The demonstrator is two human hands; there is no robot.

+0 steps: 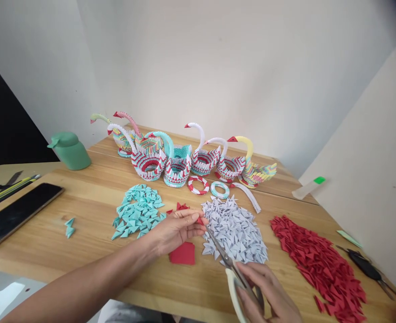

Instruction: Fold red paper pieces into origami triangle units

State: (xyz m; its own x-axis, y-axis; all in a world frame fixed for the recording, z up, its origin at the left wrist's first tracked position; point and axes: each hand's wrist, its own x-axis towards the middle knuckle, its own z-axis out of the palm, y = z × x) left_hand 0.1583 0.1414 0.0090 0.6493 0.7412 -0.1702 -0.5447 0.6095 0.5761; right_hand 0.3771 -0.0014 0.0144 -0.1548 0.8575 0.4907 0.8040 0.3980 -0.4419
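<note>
Near the table's [93,211] front edge, the right hand [268,294] grips scissors [229,260], blades at a small red paper piece [200,220] pinched by the left hand [179,229]. The blades sit close to those fingertips; a slip could nick them or cut crooked.

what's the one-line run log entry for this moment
left hand: pinches small red paper piece | right hand: holds scissors, blades at the piece | under: red paper square | beside: white triangle pile
</note>
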